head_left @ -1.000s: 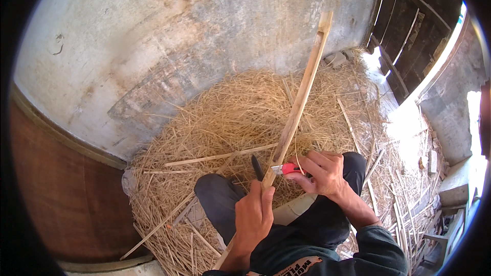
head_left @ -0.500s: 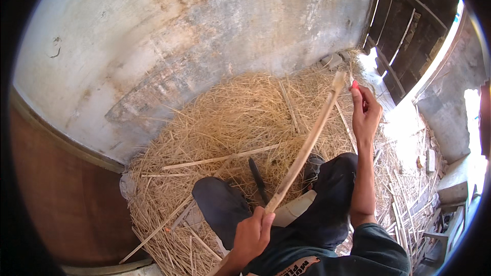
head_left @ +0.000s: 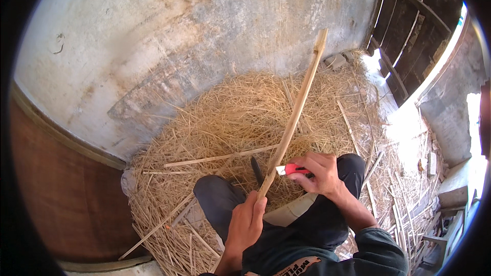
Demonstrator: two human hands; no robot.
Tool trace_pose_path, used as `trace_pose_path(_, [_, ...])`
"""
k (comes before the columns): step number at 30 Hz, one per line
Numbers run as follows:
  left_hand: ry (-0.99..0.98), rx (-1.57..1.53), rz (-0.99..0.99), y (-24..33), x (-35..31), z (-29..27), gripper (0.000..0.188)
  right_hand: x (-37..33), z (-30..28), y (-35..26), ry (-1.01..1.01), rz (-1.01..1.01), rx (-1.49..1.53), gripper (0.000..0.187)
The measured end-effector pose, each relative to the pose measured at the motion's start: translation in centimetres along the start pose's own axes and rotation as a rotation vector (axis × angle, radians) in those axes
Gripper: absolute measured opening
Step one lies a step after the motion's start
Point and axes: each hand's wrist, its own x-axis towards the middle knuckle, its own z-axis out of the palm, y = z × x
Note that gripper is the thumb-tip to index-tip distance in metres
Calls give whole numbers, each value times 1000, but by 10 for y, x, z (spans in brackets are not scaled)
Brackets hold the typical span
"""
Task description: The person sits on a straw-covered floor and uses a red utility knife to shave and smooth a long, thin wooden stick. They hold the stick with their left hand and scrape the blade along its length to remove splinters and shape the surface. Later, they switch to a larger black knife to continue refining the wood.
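Note:
A long split bamboo strip slants up and away from me, its far end raised before the wall. My left hand is closed round its near end. In my right hand is a red box cutter, fingers wrapped round the handle. Its pale blade end lies against or very close to the strip, a little above my left hand; contact is hard to make out. Below the strip, a dark flat blade stands between my knees. A pale curved piece lies across my lap.
Straw-like shavings and loose bamboo strips cover the floor ahead and around me. A stained wall rises behind them. At left is a brown panel; slatted dark boards stand at the far right.
My right hand has come down from the strip's far end toward my left hand, bringing the box cutter. The strip now stands steeper, its far end higher and further left.

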Motion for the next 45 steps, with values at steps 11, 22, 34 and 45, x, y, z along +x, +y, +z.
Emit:
trace_pose_path(11, [20,120,47,8,8,8,33,-3,2,-14,-23,9,-109,34])
trace_pose_path(22, [78,242,26,7,4,11,36,-3,-3,1,-24,49,-187,27])
trace_pose_path(34, [-29,206,-85,-3,-18,8,33,5,-42,46,162,296,-51,13])
trace_pose_path(45, [132,123,92,13,2,14,29,-9,-3,-12,-66,-4,-93,34])
